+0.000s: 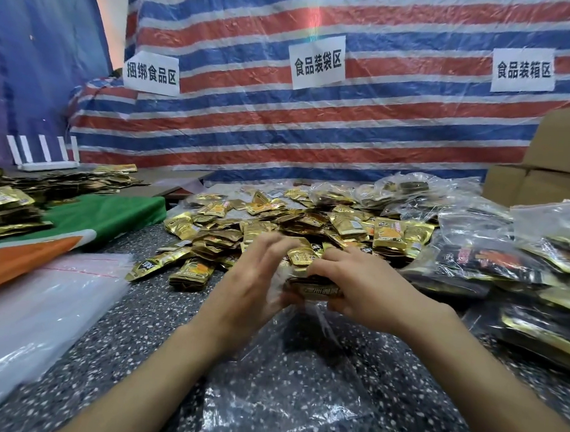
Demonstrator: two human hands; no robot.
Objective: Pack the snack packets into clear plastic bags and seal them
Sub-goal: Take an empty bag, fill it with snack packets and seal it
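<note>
Gold foil snack packets (316, 288) sit stacked, gripped between left hand (254, 273) and right hand (362, 282). Speckled tabletop (146, 307) lies below; striped tarpaulin (281, 133) fills the top.

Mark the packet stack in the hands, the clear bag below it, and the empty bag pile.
packet stack (316, 288): head view, front edge.
clear bag (301, 391): head view, flat middle panel.
empty bag pile (41, 308): head view, top sheet.

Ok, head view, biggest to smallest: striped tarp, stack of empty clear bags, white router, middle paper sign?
1. striped tarp
2. stack of empty clear bags, nearest the camera
3. middle paper sign and white router look alike; not ranked
</note>
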